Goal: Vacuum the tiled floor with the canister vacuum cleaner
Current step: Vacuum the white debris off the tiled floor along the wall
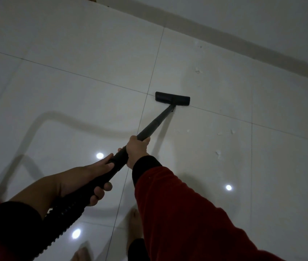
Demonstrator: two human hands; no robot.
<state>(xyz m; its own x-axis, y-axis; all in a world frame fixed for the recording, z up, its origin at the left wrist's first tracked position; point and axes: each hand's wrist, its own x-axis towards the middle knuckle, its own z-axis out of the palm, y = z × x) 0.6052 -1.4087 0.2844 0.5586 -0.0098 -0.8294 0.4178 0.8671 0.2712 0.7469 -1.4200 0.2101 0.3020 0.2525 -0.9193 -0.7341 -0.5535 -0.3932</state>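
Black plastic fills both grips. The right hand (137,150) is wrapped around the wand (149,127) at its upper part, fingers curled over the tube. The left hand (94,178) is closed around the handle lower down, just above where the ribbed hose (62,219) begins. The hose runs down and out of view at the lower left; the canister itself is not in view.

The wand slopes forward to the floor head (172,98), which lies flat on the tiled floor (74,95), on a grout line and just right of a tile corner. Small white scraps (197,69) lie ahead of the head, and more lie to its right, toward the skirting (224,38). A bare foot (135,228) stands behind the wand.

Recommended procedure: keep the head flat so the full width seals against the tile. Push forward in slow, straight strokes toward the scraps, then shift right with overlapping passes. Steer with the right hand; let the left carry the hose weight. Stop short of the skirting to avoid knocking it.
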